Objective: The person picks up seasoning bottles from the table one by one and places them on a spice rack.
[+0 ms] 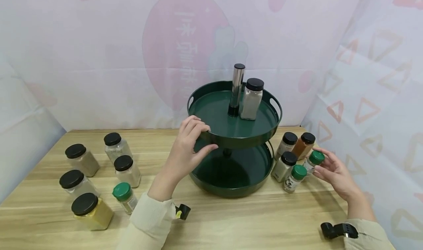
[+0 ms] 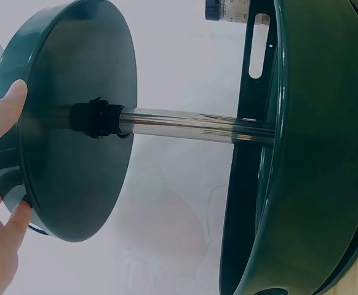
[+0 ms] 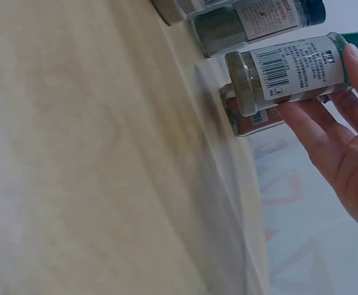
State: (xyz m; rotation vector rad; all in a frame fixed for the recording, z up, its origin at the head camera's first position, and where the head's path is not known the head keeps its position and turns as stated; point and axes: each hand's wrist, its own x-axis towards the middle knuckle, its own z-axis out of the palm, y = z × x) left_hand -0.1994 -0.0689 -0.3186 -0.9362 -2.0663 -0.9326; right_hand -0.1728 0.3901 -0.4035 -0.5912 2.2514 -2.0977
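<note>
A dark green two-tier round tray (image 1: 211, 107) stands in the middle of the table. My left hand (image 1: 186, 147) holds the front left rim of its upper tier, fingers over the edge and thumb below. On that tier a tall clear jar of pale powder with a black lid (image 1: 252, 101) stands beside the chrome post (image 1: 237, 84). At the right, my right hand (image 1: 338, 176) grips a green-lidded spice jar (image 1: 316, 157) between thumb and fingers. The right wrist view shows the barcode label of this spice jar (image 3: 299, 67), its base lifted off the table.
Beside the tray at the right stand a green-lidded jar (image 1: 292, 183), a black-lidded jar (image 1: 282, 169), an orange-brown jar (image 1: 302, 149) and another black-lidded one (image 1: 285, 146). Several jars, including a yellow one (image 1: 99, 215) and a green-lidded one (image 1: 127, 200), stand at the left. Printed curtains hang behind.
</note>
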